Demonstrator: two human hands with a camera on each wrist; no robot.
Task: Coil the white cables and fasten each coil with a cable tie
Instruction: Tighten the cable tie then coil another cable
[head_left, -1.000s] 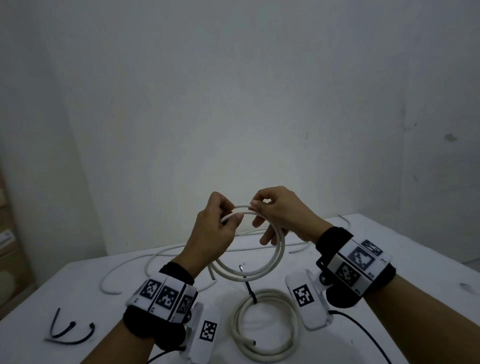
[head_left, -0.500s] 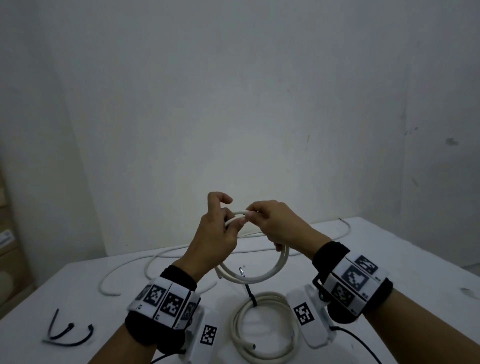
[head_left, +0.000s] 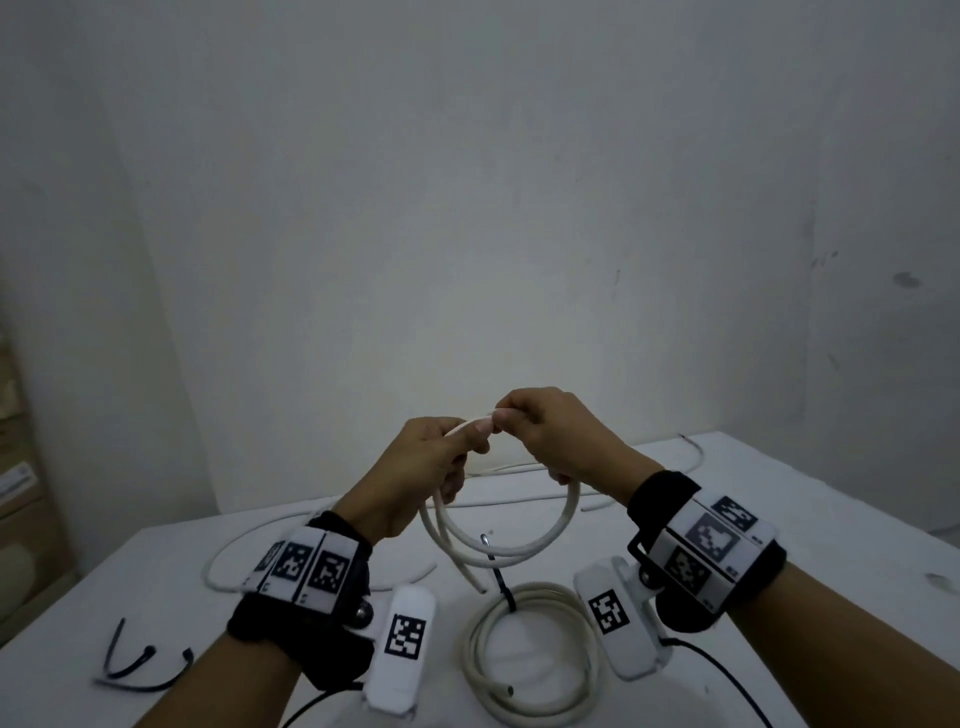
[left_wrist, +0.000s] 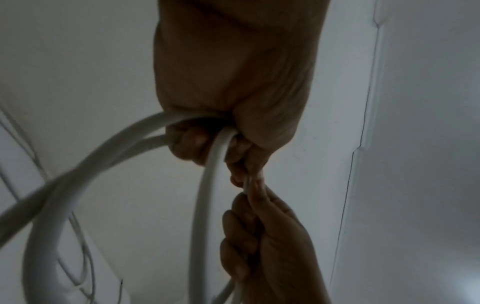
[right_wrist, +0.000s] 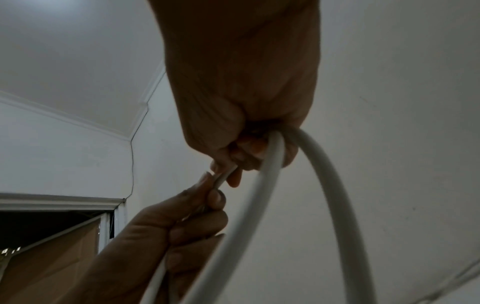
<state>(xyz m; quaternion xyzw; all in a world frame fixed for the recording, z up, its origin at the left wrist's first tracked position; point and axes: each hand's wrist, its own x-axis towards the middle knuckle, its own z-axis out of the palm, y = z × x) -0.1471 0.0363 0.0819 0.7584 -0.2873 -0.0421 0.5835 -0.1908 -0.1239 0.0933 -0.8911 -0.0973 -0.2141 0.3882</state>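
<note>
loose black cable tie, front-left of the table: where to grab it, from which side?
Likely by the middle of the black cable tie, pinched from above. It lies flat and curled on the table, ends bent upward, nothing touching it. The left hand is nearer, but both it and the right hand grip the white cable coil held in the air, so one must let go first.

White cable (head_left: 524, 545), black ties (head_left: 130, 670), black-and-white checkered wristbands (head_left: 311, 566), white table (head_left: 779, 519).
</note>
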